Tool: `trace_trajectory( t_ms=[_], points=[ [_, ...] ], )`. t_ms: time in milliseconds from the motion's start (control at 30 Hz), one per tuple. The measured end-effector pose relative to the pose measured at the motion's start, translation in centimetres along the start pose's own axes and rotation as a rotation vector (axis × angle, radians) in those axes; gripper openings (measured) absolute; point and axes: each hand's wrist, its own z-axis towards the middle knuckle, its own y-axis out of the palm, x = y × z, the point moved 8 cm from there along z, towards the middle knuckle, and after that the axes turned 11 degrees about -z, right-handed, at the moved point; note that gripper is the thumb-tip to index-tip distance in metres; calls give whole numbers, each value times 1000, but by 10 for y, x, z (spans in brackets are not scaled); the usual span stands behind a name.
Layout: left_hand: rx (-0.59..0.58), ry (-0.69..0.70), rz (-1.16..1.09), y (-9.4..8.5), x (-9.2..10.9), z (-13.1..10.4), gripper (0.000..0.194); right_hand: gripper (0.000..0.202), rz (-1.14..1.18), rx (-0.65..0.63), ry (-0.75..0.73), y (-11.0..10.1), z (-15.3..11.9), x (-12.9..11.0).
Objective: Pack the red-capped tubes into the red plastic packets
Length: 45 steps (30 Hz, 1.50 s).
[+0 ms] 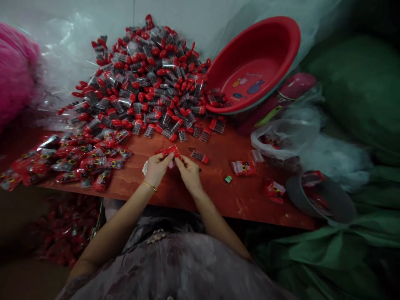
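Note:
Between my hands, over the near part of the reddish table [215, 196], is a small red packet [170, 151]. My left hand [157, 168] has its fingers closed on the packet's near side. My right hand [189, 171] pinches at the packet's right end, fingertips close to the left thumb; what exactly lies under the fingers is hidden. A clear tube with a red cap [199, 156] lies just right of my right hand. Something white [145, 168] shows beside my left hand. Behind them rises a large heap of red-capped tubes [150, 91].
Filled red packets [90, 160] are piled at the left. A red basin [256, 62] leans at the back right, near a pink bottle [295, 87]. At the right are loose packets [243, 168], a plastic bag [286, 137] and a grey bowl [340, 204]. More packets [67, 229] lie below the table's left edge.

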Motion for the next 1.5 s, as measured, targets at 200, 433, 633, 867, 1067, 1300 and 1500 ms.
trace_trajectory(
  t_ms=[200, 433, 633, 867, 1067, 1300, 1500],
  points=[
    [39, 34, 110, 0, -3, -12, 26, 36, -108, 58, 15, -5, -8, -5],
    [80, -217, -157, 5, -14, -19, 40, 31, -310, 45, -126, -13, -9, -15],
    [223, -294, -193, -6, -14, -20, 44, 32, -793, 44, -158, -37, 14, -14],
    [199, -454, -313, 3, -23, -28, 46, 43, -1082, -149, -215, -52, -3, 23],
    [195, -518, -353, -1, -34, -33, 48, 33, -985, 97, -61, -96, -35, 28],
    [220, -485, -321, 1, -34, -40, 49, 64, -1144, 49, 285, -70, -25, 17],
    [234, -502, -290, -9, -33, -44, 49, 47, -1254, -58, 67, -54, -22, 19]
  ],
)
